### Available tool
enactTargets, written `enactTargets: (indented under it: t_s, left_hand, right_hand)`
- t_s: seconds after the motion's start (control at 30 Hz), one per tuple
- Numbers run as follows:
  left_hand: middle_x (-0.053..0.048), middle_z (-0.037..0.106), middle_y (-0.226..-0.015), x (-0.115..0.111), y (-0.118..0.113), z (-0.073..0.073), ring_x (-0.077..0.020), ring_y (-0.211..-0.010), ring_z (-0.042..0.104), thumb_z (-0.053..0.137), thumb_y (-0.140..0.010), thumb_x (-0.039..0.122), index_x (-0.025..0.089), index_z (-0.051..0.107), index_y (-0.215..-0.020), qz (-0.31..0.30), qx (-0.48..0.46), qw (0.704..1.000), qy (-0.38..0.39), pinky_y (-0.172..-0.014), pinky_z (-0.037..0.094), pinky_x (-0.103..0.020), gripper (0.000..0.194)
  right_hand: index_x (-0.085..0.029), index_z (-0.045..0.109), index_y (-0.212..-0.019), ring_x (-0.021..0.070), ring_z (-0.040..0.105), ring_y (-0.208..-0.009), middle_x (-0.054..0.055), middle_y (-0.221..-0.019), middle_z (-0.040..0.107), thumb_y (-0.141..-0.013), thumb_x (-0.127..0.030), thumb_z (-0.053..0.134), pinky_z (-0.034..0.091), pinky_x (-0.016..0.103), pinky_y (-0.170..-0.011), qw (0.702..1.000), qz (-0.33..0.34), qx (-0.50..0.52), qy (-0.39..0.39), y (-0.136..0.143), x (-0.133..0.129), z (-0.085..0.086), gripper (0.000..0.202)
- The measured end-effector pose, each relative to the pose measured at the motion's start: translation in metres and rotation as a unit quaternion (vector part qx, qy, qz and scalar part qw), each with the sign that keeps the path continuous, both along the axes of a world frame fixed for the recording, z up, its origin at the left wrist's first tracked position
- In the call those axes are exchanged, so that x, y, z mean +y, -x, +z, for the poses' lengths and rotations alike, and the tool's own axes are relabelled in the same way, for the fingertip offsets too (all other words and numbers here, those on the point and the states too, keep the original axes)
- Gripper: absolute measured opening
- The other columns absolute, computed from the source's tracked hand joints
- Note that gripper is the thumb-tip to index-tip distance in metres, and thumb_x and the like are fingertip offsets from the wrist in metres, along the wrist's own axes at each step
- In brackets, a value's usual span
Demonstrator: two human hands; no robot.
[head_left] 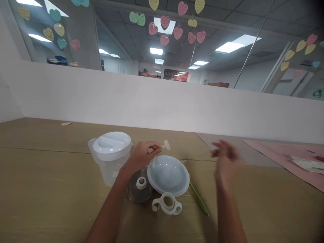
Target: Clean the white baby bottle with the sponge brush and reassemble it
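Observation:
Between its fingertips my left hand [143, 153] pinches a small pale stick with a translucent white disc [166, 145] at its end, above the far rim of a white bowl [169, 175]. My right hand [226, 157] is off to the right of the bowl, touching nothing that I can see; motion smears its fingers. Under my left forearm, partly covered, lies a round glass lid [139, 194] with a white knob. A white plastic piece with a ring and two curved arms [167, 204] sits in front of the bowl. Right of the bowl lies a long green stem-like object [199, 199].
A lidded translucent white pitcher [111, 157] stands left of my left hand. At the far right a pink cloth [273, 155] has a whitish item on it. A white wall [162, 104] with heart notes on the glass above bounds the brown table [50, 189].

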State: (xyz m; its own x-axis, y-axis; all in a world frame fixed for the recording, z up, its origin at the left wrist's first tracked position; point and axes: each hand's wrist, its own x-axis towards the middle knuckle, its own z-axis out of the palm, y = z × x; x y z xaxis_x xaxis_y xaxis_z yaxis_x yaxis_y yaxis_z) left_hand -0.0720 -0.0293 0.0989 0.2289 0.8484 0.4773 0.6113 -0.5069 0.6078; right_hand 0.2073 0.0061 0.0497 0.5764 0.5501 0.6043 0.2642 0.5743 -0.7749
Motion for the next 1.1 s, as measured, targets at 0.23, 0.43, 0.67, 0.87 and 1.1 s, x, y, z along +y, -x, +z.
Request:
enactTargets:
  t_s: [0.23,0.43,0.67,0.87,1.1]
  left_hand:
    - [-0.003,0.069,-0.088,0.003,-0.004,0.000,-0.0158,-0.077,0.060,0.038,-0.089,0.028,0.017,0.066,-0.088,-0.010,0.102,0.994,0.028,-0.068,0.041,-0.024,0.030]
    - [-0.003,0.068,-0.080,0.003,-0.014,-0.004,-0.0155,-0.071,0.057,0.044,-0.085,0.029,0.017,0.067,-0.082,-0.060,0.122,0.990,0.047,-0.065,0.040,-0.023,0.026]
    - [-0.002,0.067,-0.074,0.001,-0.024,-0.007,-0.0154,-0.068,0.055,0.046,-0.083,0.031,0.017,0.067,-0.078,-0.075,0.122,0.989,0.049,-0.063,0.039,-0.022,0.026]
    - [-0.003,0.060,-0.062,0.011,-0.005,-0.021,-0.0147,-0.058,0.051,0.047,-0.079,0.025,0.016,0.060,-0.061,0.042,0.232,0.967,0.099,-0.054,0.032,-0.024,0.024]
    - [-0.002,0.055,-0.059,0.017,0.023,-0.030,-0.0141,-0.058,0.050,0.053,-0.071,0.025,0.015,0.051,-0.053,0.090,0.268,0.939,0.198,-0.052,0.029,-0.024,0.021]
  right_hand:
    - [-0.014,0.063,-0.094,0.0150,0.064,-0.063,0.009,-0.087,0.067,-0.072,-0.023,0.054,0.052,0.027,-0.057,0.920,0.204,-0.160,0.293,0.048,0.053,-0.062,0.025]
    - [-0.018,0.059,-0.111,0.0151,0.064,-0.072,0.007,-0.099,0.065,-0.073,-0.027,0.060,0.053,0.031,-0.066,0.870,0.329,-0.239,0.278,0.059,0.002,-0.010,0.039]
    - [-0.015,0.063,-0.091,0.0162,0.060,-0.083,0.006,-0.092,0.066,-0.068,-0.035,0.066,0.048,0.023,-0.059,0.857,0.445,-0.164,0.202,0.084,-0.011,0.004,0.030]
    - [-0.015,0.062,-0.088,0.0142,0.057,-0.068,0.002,-0.075,0.064,-0.071,-0.030,0.060,0.043,0.022,-0.051,0.857,0.391,-0.218,0.256,0.082,0.010,-0.022,0.023]
    - [-0.022,0.066,-0.100,0.0174,0.061,-0.084,0.004,-0.091,0.068,-0.076,-0.014,0.052,0.042,0.026,-0.073,0.770,0.152,-0.505,0.360,0.066,0.024,-0.039,0.029]
